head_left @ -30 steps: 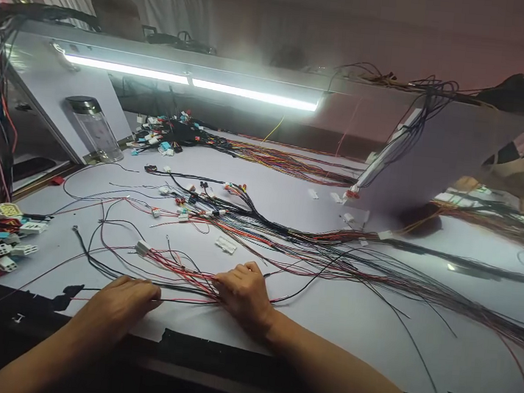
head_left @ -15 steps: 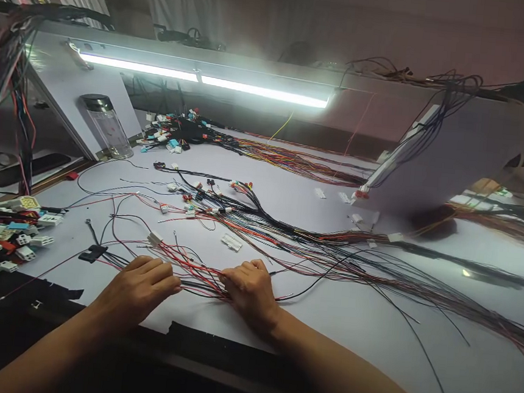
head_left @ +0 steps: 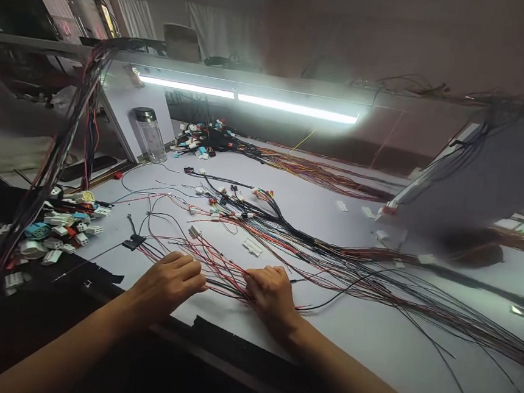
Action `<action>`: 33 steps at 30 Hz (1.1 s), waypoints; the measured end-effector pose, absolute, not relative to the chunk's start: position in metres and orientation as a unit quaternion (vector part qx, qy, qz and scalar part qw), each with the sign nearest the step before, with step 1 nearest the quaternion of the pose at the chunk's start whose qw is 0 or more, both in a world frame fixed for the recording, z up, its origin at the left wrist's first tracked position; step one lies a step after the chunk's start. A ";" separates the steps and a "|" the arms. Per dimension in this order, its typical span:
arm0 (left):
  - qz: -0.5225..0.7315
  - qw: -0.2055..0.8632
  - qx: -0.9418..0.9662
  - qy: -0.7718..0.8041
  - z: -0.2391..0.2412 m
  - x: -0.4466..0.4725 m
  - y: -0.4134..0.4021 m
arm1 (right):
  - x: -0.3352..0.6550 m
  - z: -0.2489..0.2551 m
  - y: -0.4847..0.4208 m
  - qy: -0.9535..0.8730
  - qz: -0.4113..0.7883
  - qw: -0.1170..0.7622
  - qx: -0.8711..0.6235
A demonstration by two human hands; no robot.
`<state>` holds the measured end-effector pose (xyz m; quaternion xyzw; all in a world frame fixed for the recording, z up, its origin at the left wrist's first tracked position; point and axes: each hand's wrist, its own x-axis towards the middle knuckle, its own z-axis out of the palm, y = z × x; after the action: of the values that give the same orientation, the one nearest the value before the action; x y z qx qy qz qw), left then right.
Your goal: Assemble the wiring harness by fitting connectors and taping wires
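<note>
Red wires vanish under right hand; grip perhaps pinched.

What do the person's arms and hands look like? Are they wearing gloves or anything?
No gloves. The left hand and the right hand are bare, and so are the left forearm and the right forearm; no sleeve comes into view. I see no watch or bracelet at the wrists. Rings are too small to tell.

Lighting: dim room; bright tube lamp upper centre, glaring on white worktop. Left and right edges blurred, bent; bottom dark.
</note>
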<state>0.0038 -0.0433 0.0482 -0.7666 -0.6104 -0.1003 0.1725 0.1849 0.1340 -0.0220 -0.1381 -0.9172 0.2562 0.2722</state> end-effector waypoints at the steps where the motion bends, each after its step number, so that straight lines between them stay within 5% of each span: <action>1: -0.105 0.174 -0.767 -0.609 0.047 0.004 -0.046 | 0.184 -0.021 0.135 -0.922 0.255 0.249 -0.150; 5: -0.131 0.186 -0.764 -0.603 0.039 0.005 -0.056 | 0.180 -0.007 0.140 -0.944 0.235 0.146 -0.182; 10: -0.148 0.190 -0.756 -0.609 0.031 0.008 -0.058 | 0.169 0.015 0.121 -0.955 0.204 0.177 -0.122; 16: -0.189 0.177 -0.754 -0.604 0.033 0.003 -0.054 | 0.153 0.018 0.077 -0.919 0.382 0.069 -0.073; 22: -0.367 0.204 -0.592 -0.688 0.023 0.022 -0.072 | 0.143 0.024 0.084 -0.837 0.505 0.182 -0.107; 24: -0.502 0.141 -0.445 -0.728 0.012 0.037 -0.077 | 0.141 0.027 0.090 -0.798 0.547 0.213 -0.132; 29: -0.715 -0.296 -0.104 -0.624 0.011 0.048 -0.063 | 0.143 0.024 0.088 -0.785 0.570 0.216 -0.111; 33: -0.799 -0.350 0.056 -0.486 0.035 0.025 -0.042 | 0.147 0.012 0.081 -0.829 0.531 0.152 -0.084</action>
<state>0.0249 -0.0417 0.0351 0.0562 -0.4856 -0.7991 -0.3499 0.1469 0.0806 0.0117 -0.0844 -0.8294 0.5310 0.1518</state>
